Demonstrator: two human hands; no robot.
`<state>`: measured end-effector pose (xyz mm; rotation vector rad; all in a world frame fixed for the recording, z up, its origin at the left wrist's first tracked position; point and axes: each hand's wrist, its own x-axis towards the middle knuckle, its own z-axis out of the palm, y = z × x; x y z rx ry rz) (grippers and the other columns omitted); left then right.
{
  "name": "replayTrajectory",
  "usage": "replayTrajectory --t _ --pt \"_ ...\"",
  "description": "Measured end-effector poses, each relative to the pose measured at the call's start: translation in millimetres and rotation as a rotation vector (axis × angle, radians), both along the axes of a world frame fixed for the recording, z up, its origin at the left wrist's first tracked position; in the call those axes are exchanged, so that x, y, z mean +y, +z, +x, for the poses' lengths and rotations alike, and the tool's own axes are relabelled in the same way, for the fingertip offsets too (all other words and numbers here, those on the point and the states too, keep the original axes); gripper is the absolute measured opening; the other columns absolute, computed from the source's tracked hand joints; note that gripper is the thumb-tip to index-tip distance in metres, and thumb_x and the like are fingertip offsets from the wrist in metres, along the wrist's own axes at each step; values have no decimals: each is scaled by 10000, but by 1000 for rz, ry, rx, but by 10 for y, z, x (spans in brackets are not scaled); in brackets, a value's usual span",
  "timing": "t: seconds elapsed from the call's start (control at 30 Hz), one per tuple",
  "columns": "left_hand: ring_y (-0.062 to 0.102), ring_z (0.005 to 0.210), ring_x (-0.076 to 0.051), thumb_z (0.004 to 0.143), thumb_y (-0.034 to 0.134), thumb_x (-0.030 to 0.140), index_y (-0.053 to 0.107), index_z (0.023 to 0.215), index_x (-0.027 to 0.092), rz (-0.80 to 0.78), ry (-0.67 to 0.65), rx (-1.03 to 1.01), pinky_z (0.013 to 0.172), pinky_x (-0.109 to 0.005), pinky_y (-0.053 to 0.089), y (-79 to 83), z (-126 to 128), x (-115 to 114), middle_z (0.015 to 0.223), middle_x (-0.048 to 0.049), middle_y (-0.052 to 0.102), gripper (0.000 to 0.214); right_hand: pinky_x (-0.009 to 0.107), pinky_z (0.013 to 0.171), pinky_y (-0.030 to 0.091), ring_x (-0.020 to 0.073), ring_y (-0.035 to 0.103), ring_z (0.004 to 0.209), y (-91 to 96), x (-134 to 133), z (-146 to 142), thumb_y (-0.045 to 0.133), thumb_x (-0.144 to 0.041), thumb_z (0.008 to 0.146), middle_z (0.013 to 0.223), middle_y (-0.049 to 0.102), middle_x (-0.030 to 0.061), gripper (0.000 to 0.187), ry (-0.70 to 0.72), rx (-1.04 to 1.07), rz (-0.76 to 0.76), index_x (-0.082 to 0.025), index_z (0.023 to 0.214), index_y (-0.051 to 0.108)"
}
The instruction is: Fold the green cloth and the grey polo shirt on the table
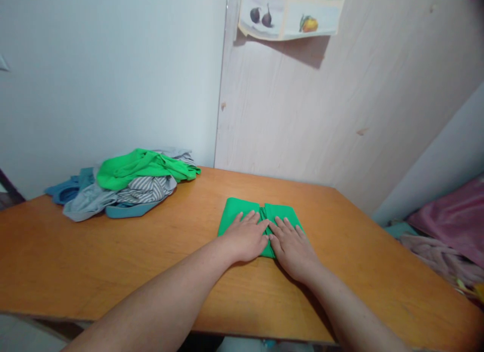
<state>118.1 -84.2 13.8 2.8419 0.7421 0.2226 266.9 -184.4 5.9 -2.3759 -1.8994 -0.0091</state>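
A green piece of clothing (236, 209) lies flat on the wooden table, folded so that two sides meet along a seam down its middle. My left hand (247, 237) rests palm down on its left half, fingers stretched out. On the right half lies my right hand (290, 243), also flat with its fingers spread. The tips of the two hands come close together at the middle seam. Both hands cover much of the cloth's near part, so its exact kind is hidden.
A heap of crumpled clothes with a bright green garment (139, 165) and a grey striped garment (145, 189) sits at the table's back left. Walls stand behind the wooden table (181, 286). A fruit poster (291, 14) hangs above. Pink fabric (449, 218) lies beyond the right edge.
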Motion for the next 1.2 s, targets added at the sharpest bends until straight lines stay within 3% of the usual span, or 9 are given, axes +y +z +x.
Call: replayTrajectory --t 0.2,0.3,0.47,0.6,0.7,0.87,0.97,1.1,1.2 --pt "212 1486 -309 998 282 483 380 1492 202 0 -3 8 1167 -581 189 35 -6 -15 1584 -138 325 577 543 1195 152 299 194 1494 -24 0 3 229 -482 1008 1609 289 53 582 3 15 28 -251 1517 392" --pt "214 1486 -309 996 278 487 388 1489 189 -2 -8 14 1168 -578 192 46 -8 -14 1583 -144 325 587 531 1201 156 290 197 1494 -36 14 85 280 -521 993 1601 304 54 596 25 133 50 -246 1505 413" --pt "219 1485 -308 989 291 497 383 1499 188 -5 -3 15 1174 -568 184 53 -5 -1 1587 -142 316 604 421 1170 303 223 406 1407 140 -51 386 293 -493 989 1495 486 69 573 -54 520 373 -205 1426 525" --pt "204 1488 -318 989 295 505 371 1506 186 -19 -6 15 1170 -585 177 54 -6 11 1596 -143 292 613 411 1125 374 242 514 1320 321 -199 631 350 -461 964 1380 606 81 521 -214 580 521 -201 1312 637" --pt "200 1490 -315 989 301 508 362 1514 200 -23 -2 19 1171 -584 173 51 -8 16 1598 -133 289 611 408 1134 364 236 510 1325 250 -281 717 342 -453 963 1391 596 85 528 -249 509 466 -190 1323 626" --pt "215 1485 -315 990 303 511 380 1506 218 -4 -6 18 1168 -586 173 46 -10 13 1590 -132 312 598 447 1189 258 249 291 1466 -161 -308 646 312 -492 980 1551 396 121 628 -196 296 209 -129 1476 441" --pt "216 1486 -310 990 306 505 402 1491 222 7 -3 24 1169 -575 178 49 -12 8 1585 -126 327 584 491 1186 242 279 254 1478 -289 -311 586 294 -506 985 1570 354 143 660 -208 211 123 -110 1507 378" --pt "207 1488 -308 987 301 516 396 1491 208 2 2 27 1174 -570 180 47 -15 4 1587 -127 323 598 483 1110 357 310 437 1379 -188 -356 592 311 -581 961 1481 491 155 674 -248 208 140 -148 1461 442" --pt "203 1490 -307 982 310 519 376 1497 196 -10 7 7 1177 -570 182 34 -15 10 1591 -124 313 611 470 981 456 330 622 1161 -52 -422 581 329 -682 914 1263 660 169 671 -331 238 132 -184 1276 598"
